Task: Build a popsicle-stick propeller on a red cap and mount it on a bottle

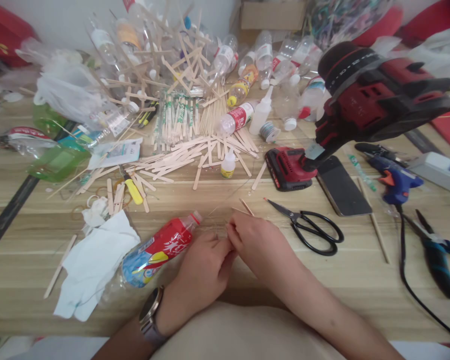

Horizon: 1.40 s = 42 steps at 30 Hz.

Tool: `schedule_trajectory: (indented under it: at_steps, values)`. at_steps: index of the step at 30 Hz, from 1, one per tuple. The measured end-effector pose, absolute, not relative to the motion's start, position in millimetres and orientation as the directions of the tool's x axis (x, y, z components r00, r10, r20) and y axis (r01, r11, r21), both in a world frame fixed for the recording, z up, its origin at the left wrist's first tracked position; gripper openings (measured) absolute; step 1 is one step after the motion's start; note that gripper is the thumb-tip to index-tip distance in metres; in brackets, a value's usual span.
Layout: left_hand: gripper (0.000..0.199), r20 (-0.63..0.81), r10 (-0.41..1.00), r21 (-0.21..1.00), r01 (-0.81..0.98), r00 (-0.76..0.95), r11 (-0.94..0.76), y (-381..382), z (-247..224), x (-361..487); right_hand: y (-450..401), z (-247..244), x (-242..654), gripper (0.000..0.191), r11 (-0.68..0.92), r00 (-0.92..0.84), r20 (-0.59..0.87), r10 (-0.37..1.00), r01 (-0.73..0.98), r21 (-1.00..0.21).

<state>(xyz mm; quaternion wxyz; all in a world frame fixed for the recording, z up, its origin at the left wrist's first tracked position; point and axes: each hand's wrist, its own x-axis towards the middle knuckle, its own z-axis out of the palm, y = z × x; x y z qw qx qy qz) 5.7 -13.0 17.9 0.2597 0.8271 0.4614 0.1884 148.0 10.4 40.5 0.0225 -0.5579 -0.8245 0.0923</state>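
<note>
My left hand [206, 262], with a watch [151, 309] on its wrist, is closed near the table's front edge. Its fingertips meet those of my right hand [257, 240], which is also closed in a pinch. Whatever they grip is too small and covered to make out. A fine strand, perhaps wire or thread, curves on the far side of the fingers. Just beyond my right hand a thin wooden stick [246, 207] shows in part. An empty plastic bottle with a red and blue label [157, 250] lies left of my left hand. Black-handled scissors [303, 225] lie right of my right hand.
A red and black cordless drill [360, 95] stands beyond the scissors, beside a phone [343, 185]. A glue gun [393, 175] and pliers [438, 250] lie at right. Craft sticks [172, 162], a small glue bottle [228, 164] and many plastic bottles crowd the back. White tissue [97, 260] lies left.
</note>
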Motion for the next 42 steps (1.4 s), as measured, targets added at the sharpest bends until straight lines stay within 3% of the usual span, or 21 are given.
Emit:
schedule_trajectory:
  at_steps: [6, 18, 25, 35, 39, 42]
  values:
    - [0.022, 0.115, 0.865, 0.641, 0.629, 0.489, -0.441, -14, 17, 3, 5, 33, 145, 0.02, 0.284, -0.264, 0.107, 0.959, 0.861, -0.422]
    - [0.02, 0.16, 0.866, 0.625, 0.631, 0.473, -0.46, -11, 19, 1, 0, 34, 152, 0.022, 0.375, -0.226, 0.329, 0.917, 0.769, -0.517]
    - [0.018, 0.127, 0.859, 0.64, 0.62, 0.497, -0.454, -10, 24, -2, -4, 34, 156, 0.016, 0.383, -0.204, 0.357, 0.911, 0.741, -0.552]
    - [0.026, 0.162, 0.901, 0.658, 0.637, 0.401, -0.402, -8, 21, -3, -8, 34, 166, 0.011, 0.301, -0.106, 0.319, 0.942, 0.686, -0.662]
    - [0.032, 0.143, 0.893, 0.621, 0.663, 0.427, -0.417, -9, 26, -3, -8, 34, 169, 0.009, 0.242, -0.075, 0.259, 0.963, 0.659, -0.712]
    - [0.031, 0.086, 0.872, 0.528, 0.721, 0.481, -0.449, -10, 34, -4, -7, 34, 171, 0.008, 0.223, -0.055, 0.247, 0.968, 0.642, -0.733]
